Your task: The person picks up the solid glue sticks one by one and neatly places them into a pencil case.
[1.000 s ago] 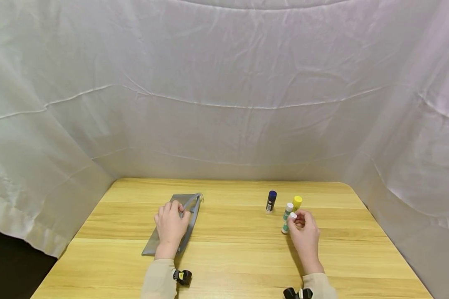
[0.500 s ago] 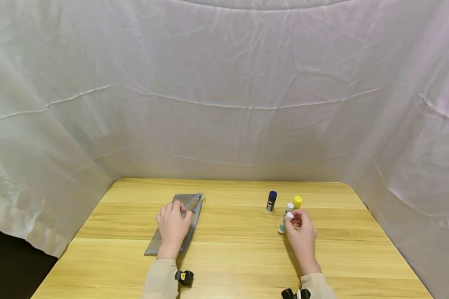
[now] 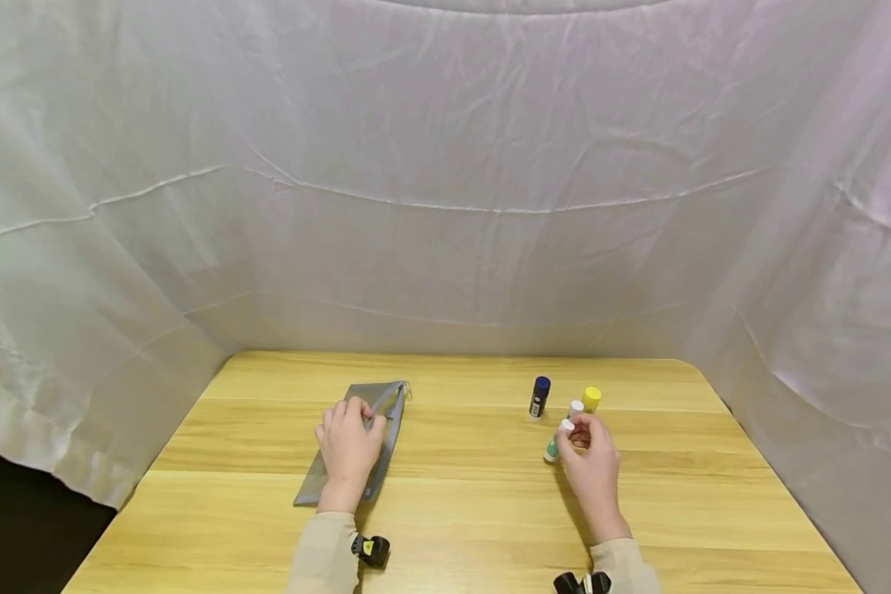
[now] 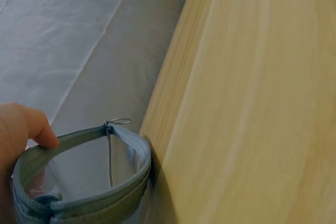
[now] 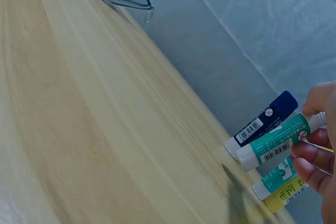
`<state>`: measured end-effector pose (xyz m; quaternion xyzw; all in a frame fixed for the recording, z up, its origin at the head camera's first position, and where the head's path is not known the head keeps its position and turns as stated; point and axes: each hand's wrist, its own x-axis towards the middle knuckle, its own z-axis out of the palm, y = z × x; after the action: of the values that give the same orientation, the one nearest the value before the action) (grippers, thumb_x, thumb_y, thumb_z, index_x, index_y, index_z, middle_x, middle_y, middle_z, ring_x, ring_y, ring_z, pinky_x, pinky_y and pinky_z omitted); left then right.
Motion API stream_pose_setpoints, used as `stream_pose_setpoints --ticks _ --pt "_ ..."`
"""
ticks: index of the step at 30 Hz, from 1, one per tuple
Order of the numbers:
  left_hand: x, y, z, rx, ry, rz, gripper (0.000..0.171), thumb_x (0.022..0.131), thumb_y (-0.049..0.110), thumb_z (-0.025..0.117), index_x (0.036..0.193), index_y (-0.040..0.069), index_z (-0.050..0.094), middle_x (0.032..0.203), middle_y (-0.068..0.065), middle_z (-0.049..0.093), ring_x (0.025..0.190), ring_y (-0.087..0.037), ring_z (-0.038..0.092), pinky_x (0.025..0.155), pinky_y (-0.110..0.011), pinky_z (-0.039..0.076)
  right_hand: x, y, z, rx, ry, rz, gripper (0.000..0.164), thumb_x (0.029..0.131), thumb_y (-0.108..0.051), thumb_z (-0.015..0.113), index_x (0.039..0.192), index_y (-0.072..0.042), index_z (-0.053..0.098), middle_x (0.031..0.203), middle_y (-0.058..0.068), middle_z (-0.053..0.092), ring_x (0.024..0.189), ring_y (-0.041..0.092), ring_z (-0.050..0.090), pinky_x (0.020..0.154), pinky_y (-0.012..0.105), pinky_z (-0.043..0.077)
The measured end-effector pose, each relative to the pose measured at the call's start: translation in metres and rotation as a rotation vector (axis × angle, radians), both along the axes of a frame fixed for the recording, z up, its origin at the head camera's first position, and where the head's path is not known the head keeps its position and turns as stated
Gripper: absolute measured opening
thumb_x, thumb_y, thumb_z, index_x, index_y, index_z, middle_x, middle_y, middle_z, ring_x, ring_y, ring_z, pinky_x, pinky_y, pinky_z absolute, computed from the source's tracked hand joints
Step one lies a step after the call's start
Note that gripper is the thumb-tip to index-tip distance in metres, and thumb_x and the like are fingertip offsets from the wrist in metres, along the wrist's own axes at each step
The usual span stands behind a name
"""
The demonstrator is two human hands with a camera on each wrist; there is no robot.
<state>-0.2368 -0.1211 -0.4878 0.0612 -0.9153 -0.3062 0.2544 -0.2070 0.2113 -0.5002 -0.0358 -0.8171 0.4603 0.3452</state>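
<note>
Gripping the edge of a grey pouch (image 3: 312, 487), the left hand (image 3: 347, 450) is lying over its middle in the head view, while the pouch is resting on the left part of the wooden table (image 3: 475, 495). Farther right, the right hand (image 3: 596, 466) is holding a green and white glue stick (image 3: 553, 446) in a narrow pinch near its white cap, and the stick is leaning. Just behind it, a white-capped glue stick (image 3: 575, 407) and a yellow glue stick (image 3: 591, 398) are standing close together, with a dark blue glue stick (image 3: 539, 398) standing to their left. A pale curtain (image 3: 445, 256) is hanging behind the table. In the left wrist view, the pouch's mouth is gaping in a rounded loop, a finger (image 4: 46, 135) is curling over its rim, and a thin cord (image 4: 109, 158) is hanging at the far end. In the right wrist view, the fingers (image 5: 313, 165) are pinching the held stick's capped end; whether its base is touching the table is hard to tell. The pouch is showing at the top, well apart from the glue sticks.
</note>
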Motion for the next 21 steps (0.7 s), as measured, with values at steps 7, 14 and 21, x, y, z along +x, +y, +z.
stream_pose_setpoints --ticks 7,14,21 --pt "0.0 0.003 -0.001 0.03 -0.022 0.01 0.012 0.083 0.022 0.065 0.083 0.014 0.056 0.086 -0.007 0.058 0.089 -0.029 0.048 0.078 -0.042 0.029 -0.001 -0.007 -0.002 0.008 0.024 0.026 0.021 0.079 0.005 0.07 0.098 0.004 0.061 0.088 0.013 0.066 0.075 0.016 0.06 0.067 0.01 0.048" --pt "0.001 0.006 -0.001 0.03 -0.03 0.015 0.013 0.083 0.023 0.066 0.083 0.015 0.056 0.086 -0.006 0.058 0.089 -0.029 0.047 0.077 -0.041 0.028 0.001 -0.014 -0.005 0.003 0.027 0.048 0.022 0.078 0.006 0.071 0.098 0.003 0.06 0.089 0.012 0.065 0.076 0.014 0.059 0.068 0.012 0.049" --pt "0.002 0.008 -0.001 0.031 -0.025 0.026 0.013 0.083 0.023 0.067 0.084 0.014 0.057 0.087 -0.007 0.059 0.09 -0.029 0.048 0.079 -0.042 0.029 0.002 -0.021 -0.005 0.003 0.026 0.064 0.022 0.078 0.005 0.071 0.097 0.002 0.061 0.088 0.012 0.066 0.076 0.012 0.059 0.068 0.012 0.049"
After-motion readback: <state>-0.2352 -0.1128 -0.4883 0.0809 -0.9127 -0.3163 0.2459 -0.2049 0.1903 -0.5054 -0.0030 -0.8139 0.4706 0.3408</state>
